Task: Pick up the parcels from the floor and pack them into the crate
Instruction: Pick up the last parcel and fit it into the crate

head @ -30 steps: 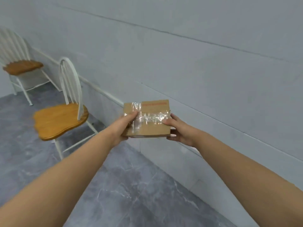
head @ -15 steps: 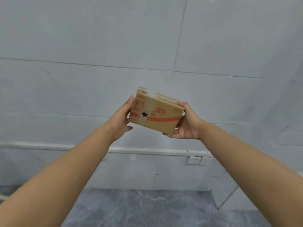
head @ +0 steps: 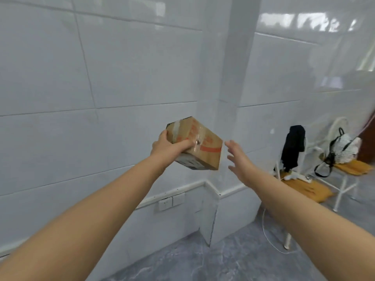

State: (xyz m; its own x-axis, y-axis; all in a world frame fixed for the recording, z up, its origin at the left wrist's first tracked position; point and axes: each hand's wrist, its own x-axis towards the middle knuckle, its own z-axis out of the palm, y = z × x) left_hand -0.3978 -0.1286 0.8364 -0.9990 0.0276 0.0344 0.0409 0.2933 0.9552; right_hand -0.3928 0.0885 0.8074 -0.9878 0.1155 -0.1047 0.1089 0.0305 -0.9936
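Note:
A small brown cardboard parcel [head: 203, 147] with red print and clear tape is held up in front of the white tiled wall, tilted. My left hand [head: 168, 147] grips its left end, thumb on the near face and fingers wrapped round the edge. My right hand [head: 237, 157] hovers just right of the parcel with fingers straight and spread, not touching it. No crate is in view.
A wall corner pillar [head: 211, 199] with wall sockets [head: 171, 202] juts out ahead. At the right stand white chairs with yellow seats [head: 308, 187], a black garment [head: 293, 147], a bag [head: 343, 149] and a power strip [head: 298, 177]. Grey marble floor [head: 223, 258] lies below.
The view has swung right along the wall to the corner and chairs. My right hand has let go of the parcel and opened; my left hand alone now holds it.

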